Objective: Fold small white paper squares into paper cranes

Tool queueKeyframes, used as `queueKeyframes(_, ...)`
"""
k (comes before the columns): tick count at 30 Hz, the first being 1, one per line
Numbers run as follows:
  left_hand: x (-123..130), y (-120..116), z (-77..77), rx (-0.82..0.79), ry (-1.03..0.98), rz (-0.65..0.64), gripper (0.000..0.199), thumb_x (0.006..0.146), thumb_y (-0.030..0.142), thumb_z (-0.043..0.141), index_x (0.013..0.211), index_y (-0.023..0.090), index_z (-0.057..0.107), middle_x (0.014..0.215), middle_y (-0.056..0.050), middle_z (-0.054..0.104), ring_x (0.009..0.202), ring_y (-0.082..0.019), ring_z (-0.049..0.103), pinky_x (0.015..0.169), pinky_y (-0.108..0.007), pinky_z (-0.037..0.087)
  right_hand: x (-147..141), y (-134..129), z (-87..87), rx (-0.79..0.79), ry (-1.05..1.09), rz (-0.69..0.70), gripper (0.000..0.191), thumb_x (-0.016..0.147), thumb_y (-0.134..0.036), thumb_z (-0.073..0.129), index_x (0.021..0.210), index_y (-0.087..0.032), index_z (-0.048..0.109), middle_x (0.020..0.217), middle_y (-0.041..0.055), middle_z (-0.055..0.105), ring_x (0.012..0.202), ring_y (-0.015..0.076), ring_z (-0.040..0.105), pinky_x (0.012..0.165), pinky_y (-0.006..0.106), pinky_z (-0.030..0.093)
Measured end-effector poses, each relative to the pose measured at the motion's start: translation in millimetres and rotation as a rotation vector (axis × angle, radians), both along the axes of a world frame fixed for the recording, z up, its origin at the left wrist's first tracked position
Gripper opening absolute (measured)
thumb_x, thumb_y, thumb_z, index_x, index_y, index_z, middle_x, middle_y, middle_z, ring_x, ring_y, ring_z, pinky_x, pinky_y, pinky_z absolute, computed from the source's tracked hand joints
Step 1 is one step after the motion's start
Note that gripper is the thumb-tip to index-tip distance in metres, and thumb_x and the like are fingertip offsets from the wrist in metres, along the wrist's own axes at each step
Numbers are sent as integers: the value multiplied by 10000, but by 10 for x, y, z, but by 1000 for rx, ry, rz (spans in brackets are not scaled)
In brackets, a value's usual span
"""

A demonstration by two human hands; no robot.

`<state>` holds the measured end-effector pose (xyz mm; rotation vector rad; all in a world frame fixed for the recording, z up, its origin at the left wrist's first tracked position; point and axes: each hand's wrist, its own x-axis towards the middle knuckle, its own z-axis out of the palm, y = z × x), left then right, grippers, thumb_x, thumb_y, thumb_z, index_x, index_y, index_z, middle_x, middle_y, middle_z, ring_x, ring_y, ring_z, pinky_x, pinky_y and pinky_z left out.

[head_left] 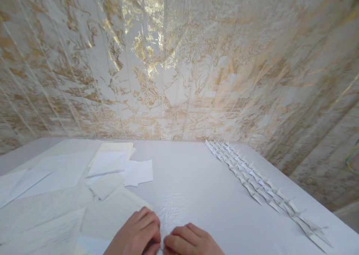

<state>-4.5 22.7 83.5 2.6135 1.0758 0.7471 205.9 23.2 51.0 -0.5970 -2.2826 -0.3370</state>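
At the bottom edge of the view, my left hand [138, 232] and my right hand [192, 240] are close together over the white table [185, 172]. The fingers of both are curled inward, their tips nearly meeting. A pale sliver shows in the narrow gap between them, too small and hidden to name. Beside my left hand lie loose sheets of paper [56, 195], some with faint lines or writing. A stack of small cut paper pieces [108, 163] rests on the sheets' far side.
Along the table's right side run rows of folded white paper pieces [260, 187], set one after another. A white and gold patterned curtain [174, 79] hangs behind the far edge. The right table edge slants toward the lower right corner.
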Motion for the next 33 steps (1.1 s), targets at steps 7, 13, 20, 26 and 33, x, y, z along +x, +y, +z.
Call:
queueKeyframes(7, 36, -17, 21, -249, 33, 98, 195, 794, 51, 600, 727, 219, 525, 841, 15, 667, 864, -184, 605, 801, -302, 492, 27, 8, 88, 24, -10, 61, 277, 1023, -64, 416, 825, -179, 572, 672, -25, 626, 578, 109, 548, 513, 259, 391)
queueKeyframes(13, 76, -31, -6, -238, -16, 114, 224, 748, 16, 556, 713, 217, 464, 814, 18, 630, 849, -183, 582, 769, -303, 468, 70, 1, 227, 36, -89, 128, 243, 1074, -134, 429, 921, -152, 617, 732, -23, 670, 649, 117, 571, 581, 268, 423)
queueKeyframes(20, 101, -24, -11, -218, -38, 124, 228, 750, 12, 532, 717, 222, 451, 807, 20, 615, 847, -187, 570, 765, -307, 460, 97, 1, 149, -27, -187, 117, 194, 1010, -156, 600, 817, -164, 584, 772, -15, 662, 705, 119, 589, 610, 257, 414)
queueKeyframes(26, 129, -57, -60, -205, -51, 159, 223, 735, 17, 523, 722, 229, 456, 799, 20, 603, 835, -199, 565, 743, -323, 446, 125, -1, 172, -54, -215, 130, 203, 1027, -188, 586, 825, -164, 594, 807, -6, 669, 735, 128, 578, 623, 268, 419)
queueKeyframes(33, 172, -88, -29, -254, -132, 269, 213, 687, 42, 528, 778, 233, 511, 824, 19, 590, 824, -208, 555, 745, -346, 446, 73, -21, 184, -16, -178, 107, 171, 1039, -156, 537, 887, -144, 614, 766, -7, 646, 703, 135, 570, 609, 274, 417)
